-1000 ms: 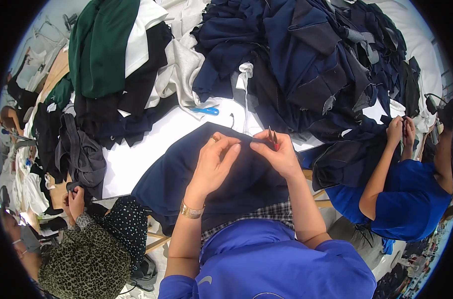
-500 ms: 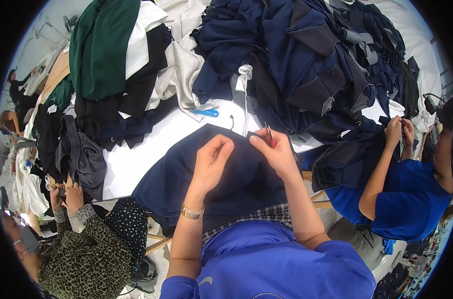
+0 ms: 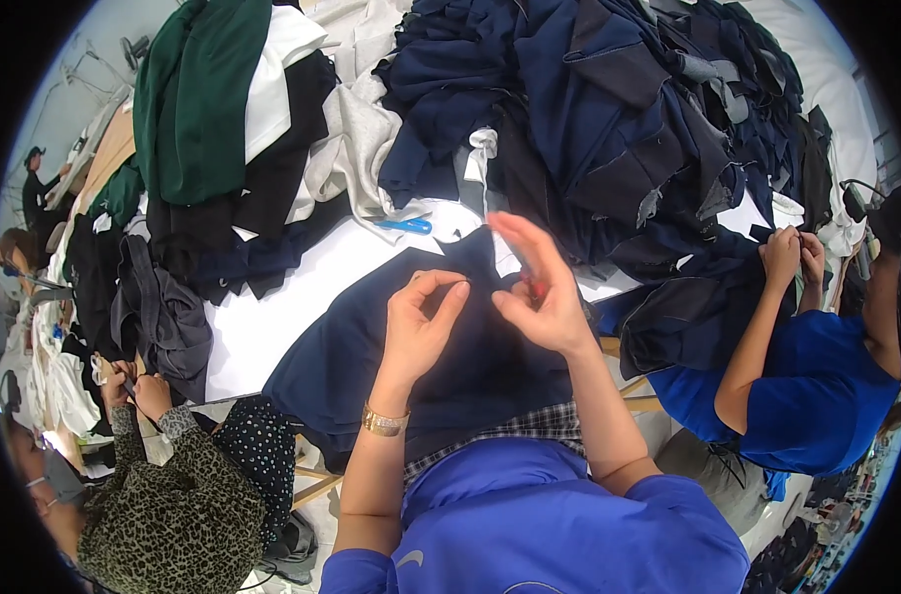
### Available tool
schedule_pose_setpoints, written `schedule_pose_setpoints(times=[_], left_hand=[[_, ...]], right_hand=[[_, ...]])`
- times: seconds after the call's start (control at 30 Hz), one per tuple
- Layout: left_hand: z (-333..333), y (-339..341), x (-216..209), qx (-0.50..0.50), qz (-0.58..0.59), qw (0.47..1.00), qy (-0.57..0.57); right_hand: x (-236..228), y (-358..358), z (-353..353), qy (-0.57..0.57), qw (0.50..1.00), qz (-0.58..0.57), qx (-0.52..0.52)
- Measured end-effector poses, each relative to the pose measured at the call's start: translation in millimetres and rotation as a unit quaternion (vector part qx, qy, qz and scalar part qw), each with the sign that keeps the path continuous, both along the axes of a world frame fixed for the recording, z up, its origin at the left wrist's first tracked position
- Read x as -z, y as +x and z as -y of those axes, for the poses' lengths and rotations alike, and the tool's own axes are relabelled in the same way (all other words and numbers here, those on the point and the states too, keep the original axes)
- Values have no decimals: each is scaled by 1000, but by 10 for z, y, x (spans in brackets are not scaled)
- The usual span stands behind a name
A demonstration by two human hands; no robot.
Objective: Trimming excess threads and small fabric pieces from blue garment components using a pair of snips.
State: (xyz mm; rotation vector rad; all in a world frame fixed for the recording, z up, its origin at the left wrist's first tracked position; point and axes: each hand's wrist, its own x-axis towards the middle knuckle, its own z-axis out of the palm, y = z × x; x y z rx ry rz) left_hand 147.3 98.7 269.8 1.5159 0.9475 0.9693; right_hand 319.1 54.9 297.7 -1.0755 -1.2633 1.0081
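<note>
Navy cloth (image 3: 371,346) lies draped over my lap and up onto the table edge. My left hand (image 3: 421,317) pinches its upper edge between thumb and forefinger. To the right of it, my right hand (image 3: 542,287) is raised over the cloth, with the fingers stretched upward and slightly blurred. Red-handled thread snips (image 3: 537,289) sit against its palm, mostly hidden by the fingers. A blue-handled tool (image 3: 405,227) lies on the white table top (image 3: 262,327) just beyond the cloth.
A large heap of navy garments (image 3: 569,119) fills the far side. Green, white and black garments (image 3: 198,109) are piled at the far left. Co-workers sit close by, one in a leopard-print top (image 3: 173,525) at left, another in a blue shirt (image 3: 817,396) at right.
My right hand's fingers have straightened and lifted upward, and the snips' blades no longer show. My left hand has stayed almost still, pinching the cloth.
</note>
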Motion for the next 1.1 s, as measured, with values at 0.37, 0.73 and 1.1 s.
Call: schedule_pose_setpoints(times=[0.37, 0.73, 1.1], left_hand=[[-20, -33, -81, 29, -17, 999, 3], [-23, -45, -78, 104, 85, 984, -113], [-2, 29, -66, -25, 29, 998, -56]], right_hand=[[79, 58, -130, -57, 991, 111, -39], [71, 167, -98, -259, 945, -148, -130], [240, -229, 30, 5, 960, 92, 265]])
